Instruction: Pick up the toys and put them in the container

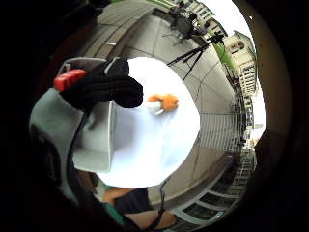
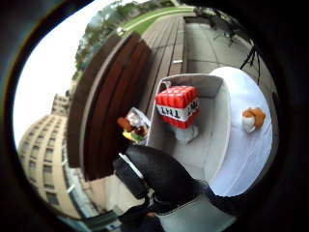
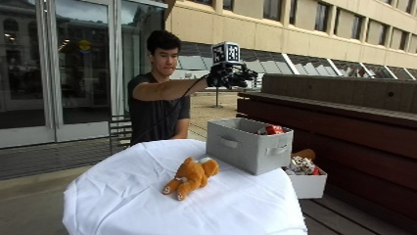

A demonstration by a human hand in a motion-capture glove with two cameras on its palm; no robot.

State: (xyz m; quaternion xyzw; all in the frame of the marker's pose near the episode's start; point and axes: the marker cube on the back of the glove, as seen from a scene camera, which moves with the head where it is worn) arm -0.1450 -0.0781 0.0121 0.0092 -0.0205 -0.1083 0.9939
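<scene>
On the white-covered bench point(image 3: 130, 196) one toy is left — an orange teddy bear point(image 3: 192, 177) lying on its side, just beside the grey container point(image 3: 247, 145). A red TNT block point(image 2: 177, 106) already sits inside the container, so the job looks partly done. The gloved right hand point(image 3: 226, 77) hangs high above the container, fingers point(image 2: 159, 174) curled and holding nothing, apparently — the bear looks next.
</scene>
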